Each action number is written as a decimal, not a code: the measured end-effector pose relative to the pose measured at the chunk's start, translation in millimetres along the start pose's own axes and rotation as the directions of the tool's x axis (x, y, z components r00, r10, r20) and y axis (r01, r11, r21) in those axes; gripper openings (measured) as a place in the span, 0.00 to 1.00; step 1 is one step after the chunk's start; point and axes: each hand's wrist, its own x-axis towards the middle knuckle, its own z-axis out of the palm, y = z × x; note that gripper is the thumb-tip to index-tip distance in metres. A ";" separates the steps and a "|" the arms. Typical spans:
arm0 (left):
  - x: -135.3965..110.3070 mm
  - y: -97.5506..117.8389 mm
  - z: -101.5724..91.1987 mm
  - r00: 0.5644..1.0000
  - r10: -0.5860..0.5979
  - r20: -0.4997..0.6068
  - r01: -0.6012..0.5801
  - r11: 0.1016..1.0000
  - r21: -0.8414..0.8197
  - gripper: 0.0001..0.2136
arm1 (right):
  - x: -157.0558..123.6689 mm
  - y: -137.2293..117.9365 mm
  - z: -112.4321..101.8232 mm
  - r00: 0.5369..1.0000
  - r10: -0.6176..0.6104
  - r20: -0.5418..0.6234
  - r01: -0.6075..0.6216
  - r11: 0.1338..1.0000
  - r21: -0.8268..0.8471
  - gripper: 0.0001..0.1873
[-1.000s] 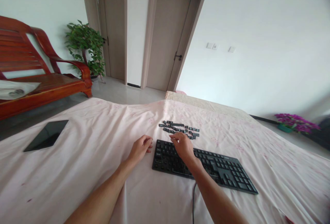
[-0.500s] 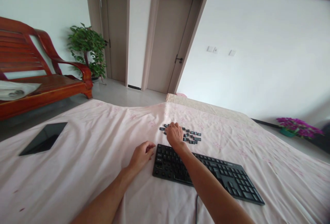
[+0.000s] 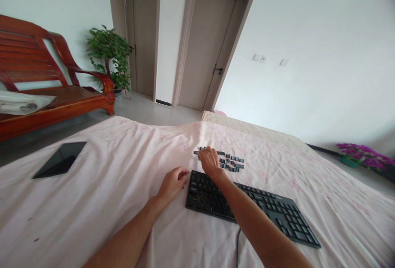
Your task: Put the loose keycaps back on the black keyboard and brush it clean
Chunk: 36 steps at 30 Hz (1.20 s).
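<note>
A black keyboard lies on a pale pink sheet. Beyond its far edge lie several loose dark keycaps. My right hand reaches over the keyboard's left end and rests among the keycaps, fingers curled down on them; what they hold, if anything, is hidden. My left hand lies on the sheet just left of the keyboard, fingers loosely curled against its corner.
A dark tablet lies on the sheet at the left. A red wooden bench and a potted plant stand beyond. Two doors are behind, purple flowers at the right. A cable runs from the keyboard toward me.
My right hand moved from the keyboard's keys forward to the loose keycaps and stays there. My left hand has hardly moved. The view shifted slightly.
</note>
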 end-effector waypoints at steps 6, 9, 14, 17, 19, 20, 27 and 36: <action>1.2 -1.6 -0.2 1.000 0.017 0.015 -0.017 1.000 0.024 0.13 | -7.3 -0.7 -1.9 0.998 0.043 0.053 -0.047 0.996 0.075 0.08; 1.3 -1.4 -0.4 1.000 0.021 0.019 -0.022 0.999 0.039 0.13 | -11.0 0.9 3.7 0.993 0.068 0.093 -0.077 0.992 0.099 0.09; 0.4 -0.8 -1.2 0.999 0.029 0.027 -0.030 0.998 0.057 0.12 | -13.6 1.2 11.0 0.985 0.098 0.145 -0.115 0.987 0.115 0.11; 0.1 0.0 -1.7 0.999 0.040 0.032 -0.042 0.996 0.076 0.13 | -13.8 -0.4 11.7 0.983 0.092 0.160 -0.111 0.987 0.119 0.12; -0.1 0.7 -1.8 0.999 0.041 0.034 -0.044 0.994 0.096 0.13 | -13.8 -1.8 11.3 0.983 0.082 0.166 -0.104 0.987 0.125 0.12; -0.3 1.1 -1.8 0.999 0.041 0.034 -0.045 0.993 0.106 0.13 | -13.8 -2.4 11.0 0.983 0.075 0.169 -0.097 0.987 0.131 0.12; 0.0 0.1 -1.7 0.997 0.067 0.030 -0.071 0.986 0.153 0.12 | -17.7 -0.7 2.9 0.987 0.061 0.148 -0.097 0.962 0.255 0.12; -1.0 0.1 -2.1 0.997 0.062 0.036 -0.067 0.980 0.185 0.12 | -81.6 7.4 -12.2 0.993 0.102 -0.052 -0.040 0.733 0.680 0.10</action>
